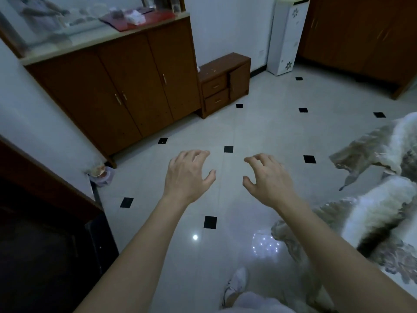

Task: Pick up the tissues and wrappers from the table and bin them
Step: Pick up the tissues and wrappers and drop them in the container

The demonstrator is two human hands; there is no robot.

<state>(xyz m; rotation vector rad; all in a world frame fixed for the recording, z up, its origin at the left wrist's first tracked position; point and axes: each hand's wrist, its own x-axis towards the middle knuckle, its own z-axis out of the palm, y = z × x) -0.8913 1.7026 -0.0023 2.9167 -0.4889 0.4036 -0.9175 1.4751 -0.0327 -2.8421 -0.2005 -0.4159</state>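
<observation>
My left hand (188, 175) and my right hand (266, 177) hover side by side over the tiled floor, palms down, fingers curled apart, holding nothing. A small bin (102, 176) lined with a pale bag stands on the floor at the left, by the wall corner, with some rubbish inside. White crumpled tissues or wrappers (135, 18) lie on a red mat on the tall wooden cabinet's top at the upper left, blurred. No table with tissues shows near my hands.
A wooden cabinet (126, 86) lines the left wall, with a low drawer unit (223, 84) beside it. A white floor appliance (286, 35) stands at the back. A patterned blanket (372, 199) drapes at the right. Dark furniture (45, 233) fills the lower left. My white shoe (237, 281) is below.
</observation>
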